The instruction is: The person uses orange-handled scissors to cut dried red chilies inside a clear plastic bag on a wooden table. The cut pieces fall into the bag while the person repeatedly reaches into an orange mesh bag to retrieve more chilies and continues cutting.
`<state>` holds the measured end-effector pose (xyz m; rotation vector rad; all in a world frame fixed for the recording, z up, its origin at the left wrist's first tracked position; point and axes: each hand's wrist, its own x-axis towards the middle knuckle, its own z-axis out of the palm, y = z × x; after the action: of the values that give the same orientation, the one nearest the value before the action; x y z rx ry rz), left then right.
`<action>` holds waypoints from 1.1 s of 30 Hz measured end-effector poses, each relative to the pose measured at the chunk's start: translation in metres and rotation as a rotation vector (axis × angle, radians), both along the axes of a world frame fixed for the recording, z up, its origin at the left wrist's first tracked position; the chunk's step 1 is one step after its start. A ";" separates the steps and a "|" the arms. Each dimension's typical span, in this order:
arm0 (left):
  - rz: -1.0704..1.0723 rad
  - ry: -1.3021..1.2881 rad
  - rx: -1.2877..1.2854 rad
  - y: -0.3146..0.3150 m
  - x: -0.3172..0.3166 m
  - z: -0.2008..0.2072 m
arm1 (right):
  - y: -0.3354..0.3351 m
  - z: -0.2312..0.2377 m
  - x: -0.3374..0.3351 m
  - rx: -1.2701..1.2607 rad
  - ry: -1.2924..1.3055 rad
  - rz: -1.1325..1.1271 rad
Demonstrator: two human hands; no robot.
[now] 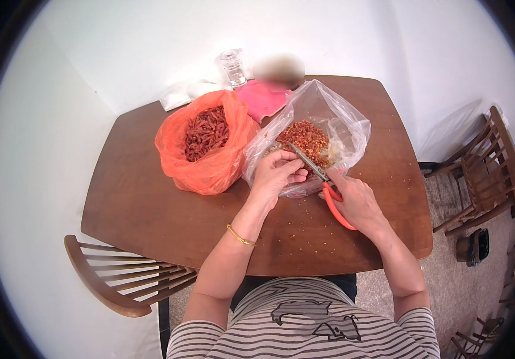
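My right hand [358,202] is closed round the red handles of a pair of scissors [333,207], whose metal blades point up and left. Close by the blades, my left hand [276,170] has its fingers pinched together; what they hold, if anything, is too small to make out. Both hands are over the near side of a clear plastic bag [350,128], which stands open with chopped dried red chilies and pale seeds [305,139] inside. To its left, an open orange plastic bag [170,146] is filled with whole dried red chilies [206,133].
The bags stand on a brown wooden table [144,230] scattered with seeds at the near right. Behind them are a pink cloth [261,100], a clear glass jar [233,67] and a white plastic bag [188,93]. Wooden chairs [108,284] stand left and right; a dark bin [471,248] is on the floor.
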<state>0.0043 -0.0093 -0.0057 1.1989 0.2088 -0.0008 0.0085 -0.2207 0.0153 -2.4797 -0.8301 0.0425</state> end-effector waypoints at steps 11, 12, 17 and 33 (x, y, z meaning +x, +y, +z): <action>-0.020 -0.057 -0.005 0.004 0.002 -0.005 | -0.001 0.003 -0.003 0.085 -0.092 -0.006; -0.014 -0.069 -0.002 0.003 0.002 -0.005 | -0.001 0.003 -0.003 0.083 -0.088 -0.005; -0.012 0.006 0.055 0.002 -0.001 0.004 | -0.003 -0.002 -0.001 0.109 -0.103 0.012; -0.015 -0.034 0.014 0.003 0.000 0.003 | 0.001 0.004 -0.004 0.084 -0.088 -0.020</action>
<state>0.0044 -0.0064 -0.0032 1.2133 0.1708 0.0080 0.0044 -0.2201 0.0192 -2.4251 -0.8261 -0.1072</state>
